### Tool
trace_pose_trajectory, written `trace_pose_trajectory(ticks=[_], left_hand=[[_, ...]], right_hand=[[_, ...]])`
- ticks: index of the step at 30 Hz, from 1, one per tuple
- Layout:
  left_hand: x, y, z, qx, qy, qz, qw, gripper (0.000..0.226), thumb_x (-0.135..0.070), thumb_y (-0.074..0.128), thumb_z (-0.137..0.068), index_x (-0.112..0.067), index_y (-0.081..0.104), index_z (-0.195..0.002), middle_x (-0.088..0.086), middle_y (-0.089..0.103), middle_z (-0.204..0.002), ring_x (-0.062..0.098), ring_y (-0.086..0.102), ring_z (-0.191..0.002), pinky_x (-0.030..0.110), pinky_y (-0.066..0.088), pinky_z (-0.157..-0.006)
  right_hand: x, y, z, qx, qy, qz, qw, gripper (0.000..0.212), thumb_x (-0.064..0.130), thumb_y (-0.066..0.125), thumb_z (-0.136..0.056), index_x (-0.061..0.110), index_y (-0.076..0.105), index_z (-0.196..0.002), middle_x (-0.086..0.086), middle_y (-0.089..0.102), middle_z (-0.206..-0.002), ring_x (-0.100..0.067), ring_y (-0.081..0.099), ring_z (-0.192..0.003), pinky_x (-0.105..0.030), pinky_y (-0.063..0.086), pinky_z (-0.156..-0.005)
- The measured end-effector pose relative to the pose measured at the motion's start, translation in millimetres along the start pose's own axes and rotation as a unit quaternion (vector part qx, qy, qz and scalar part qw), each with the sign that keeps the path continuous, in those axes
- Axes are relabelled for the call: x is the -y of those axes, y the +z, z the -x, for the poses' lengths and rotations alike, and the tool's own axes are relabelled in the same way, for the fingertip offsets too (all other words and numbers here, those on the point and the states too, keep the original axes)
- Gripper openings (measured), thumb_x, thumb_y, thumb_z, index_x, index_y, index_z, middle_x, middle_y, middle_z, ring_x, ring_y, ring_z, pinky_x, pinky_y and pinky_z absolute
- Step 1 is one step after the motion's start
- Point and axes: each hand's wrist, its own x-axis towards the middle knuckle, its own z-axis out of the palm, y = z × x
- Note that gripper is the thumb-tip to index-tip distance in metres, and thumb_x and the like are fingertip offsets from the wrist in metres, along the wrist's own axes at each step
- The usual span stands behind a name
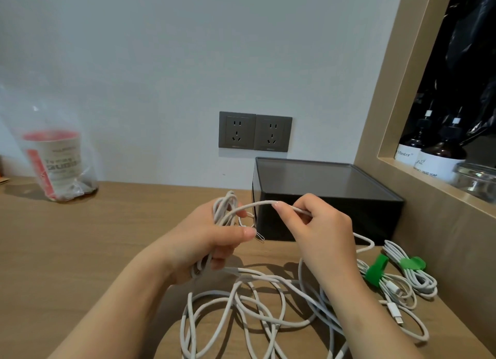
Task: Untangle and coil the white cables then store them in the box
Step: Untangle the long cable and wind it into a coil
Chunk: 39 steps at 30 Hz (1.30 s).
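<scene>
Left hand (212,240) grips coiled white cable (225,211), right hand (319,232) pinches its strand, just left of black box (330,197). Amber bottle (405,149) right of box reads "Master".

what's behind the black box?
Behind the black box you can see the pale wall and the double wall socket, just above its back left corner. The box hides the desk strip right behind it, and its inside is not visible.
</scene>
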Motion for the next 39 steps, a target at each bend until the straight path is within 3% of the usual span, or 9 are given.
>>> trace_pose_trajectory(ticks=[4,10,16,19,22,28,31,33,39], left_hand=[[2,4,-2,-0.026,0.004,-0.014,1.000,0.009,-0.014,0.055,-0.091,-0.008,0.051,-0.096,0.006,0.054,-0.054,0.013,0.047,-0.038,0.022,0.041,-0.037],[3,4,-4,-0.069,-0.008,0.059,0.996,0.016,-0.023,0.048,-0.095,-0.011,0.049,-0.084,0.000,0.040,-0.043,0.008,0.032,-0.029,0.016,0.029,-0.031],[1,3,-8,-0.130,0.004,0.202,0.971,0.027,-0.027,0.042,-0.097,-0.014,0.047,-0.074,-0.004,0.027,-0.038,0.004,0.022,-0.025,0.008,0.021,-0.031],[-2,0,-8,-0.143,0.011,0.274,0.951,0.032,-0.029,0.039,-0.098,-0.015,0.044,-0.070,-0.006,0.023,-0.035,0.003,0.020,-0.022,0.006,0.020,-0.030],[-4,-3,-7,-0.156,0.022,0.313,0.936,0.031,-0.027,0.039,-0.097,-0.016,0.042,-0.068,-0.006,0.022,-0.033,0.003,0.019,-0.021,0.005,0.018,-0.030],[-3,-5,-10,-0.241,0.023,0.194,0.951,0.024,-0.025,0.044,-0.093,-0.015,0.040,-0.071,-0.006,0.021,-0.036,0.006,0.017,-0.025,0.008,0.017,-0.033],[-5,-1,-10,-0.256,0.016,0.160,0.953,0.035,-0.048,0.053,-0.086,-0.014,0.043,-0.080,-0.007,0.024,-0.037,0.005,0.019,-0.027,0.010,0.018,-0.032],[-6,2,-9,-0.271,0.014,0.138,0.953,0.054,-0.064,0.055,-0.067,-0.014,0.046,-0.084,-0.008,0.027,-0.037,0.006,0.019,-0.029,0.013,0.018,-0.033],[-7,6,-9,-0.290,0.025,0.123,0.949,0.073,-0.072,0.053,-0.041,-0.015,0.048,-0.087,-0.009,0.031,-0.038,0.005,0.022,-0.032,0.016,0.022,-0.033]], right_hand=[[1,0,1,-0.038,-0.015,-0.020,0.999,0.023,0.047,0.057,-0.081,0.028,0.052,-0.069,0.017,0.047,-0.059,0.000,0.049,-0.059,-0.010,0.032,-0.052],[1,2,0,0.011,-0.027,-0.046,0.998,0.019,0.048,0.051,-0.082,0.033,0.051,-0.071,0.021,0.048,-0.063,0.000,0.053,-0.069,-0.007,0.038,-0.057],[-5,-2,-4,0.016,-0.017,-0.002,1.000,0.041,0.063,0.043,-0.076,0.024,0.057,-0.072,0.016,0.050,-0.062,-0.007,0.052,-0.067,-0.038,0.049,-0.075],[-7,-5,-6,-0.009,-0.001,0.026,1.000,0.059,0.073,0.029,-0.069,0.022,0.057,-0.069,0.013,0.050,-0.063,-0.011,0.051,-0.069,-0.044,0.047,-0.077],[-7,-7,-7,-0.021,0.023,0.047,0.998,0.057,0.072,0.026,-0.069,0.023,0.055,-0.069,0.012,0.049,-0.066,-0.011,0.048,-0.073,-0.044,0.045,-0.078],[-7,-5,-7,0.017,0.004,-0.037,0.999,0.018,0.049,0.038,-0.090,0.040,0.054,-0.090,0.021,0.050,-0.080,-0.007,0.050,-0.085,-0.051,0.044,-0.086],[-3,2,-3,0.023,-0.058,-0.059,0.996,0.023,0.029,0.042,-0.096,0.047,0.052,-0.106,0.024,0.050,-0.082,-0.006,0.051,-0.085,-0.052,0.045,-0.081],[-2,7,-1,0.037,-0.073,-0.066,0.994,0.036,0.018,0.046,-0.095,0.051,0.047,-0.110,0.024,0.050,-0.083,-0.005,0.051,-0.085,-0.051,0.046,-0.080],[3,17,6,0.080,-0.121,-0.057,0.988,0.034,0.028,0.043,-0.088,0.041,0.060,-0.115,0.026,0.051,-0.079,-0.001,0.051,-0.083,-0.031,0.038,-0.079]])
